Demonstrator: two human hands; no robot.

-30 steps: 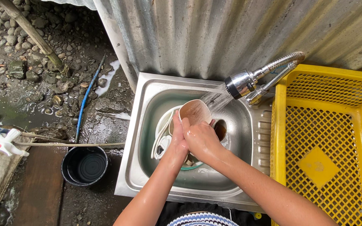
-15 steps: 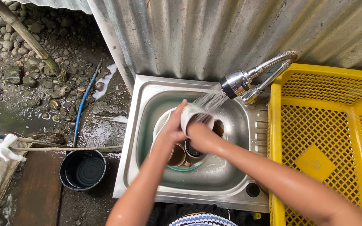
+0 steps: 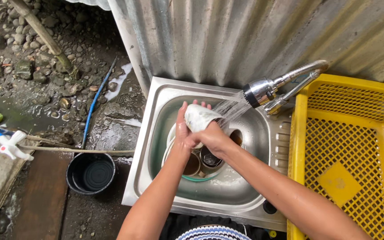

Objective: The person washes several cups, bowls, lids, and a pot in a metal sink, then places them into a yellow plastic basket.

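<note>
Both my hands hold a small white cup (image 3: 199,117) over the steel sink (image 3: 156,95), under water spraying from the chrome faucet head (image 3: 259,92). My left hand (image 3: 183,129) grips the cup's left side with fingers up behind it. My right hand (image 3: 212,138) clasps it from below and the right. Beneath them in the basin lie a plate and two round cups (image 3: 201,161) stacked on a greenish dish.
A yellow plastic crate (image 3: 347,151) stands right of the sink. A black bucket (image 3: 90,173) sits on the wet ground to the left, near a blue hose (image 3: 95,102), a thin stick and a white-and-blue spray nozzle (image 3: 6,142). Corrugated metal wall behind.
The cup has been turned from mouth-up to its white outside facing up and lifted closer into the water spray; both hands shifted slightly up and left with it.
</note>
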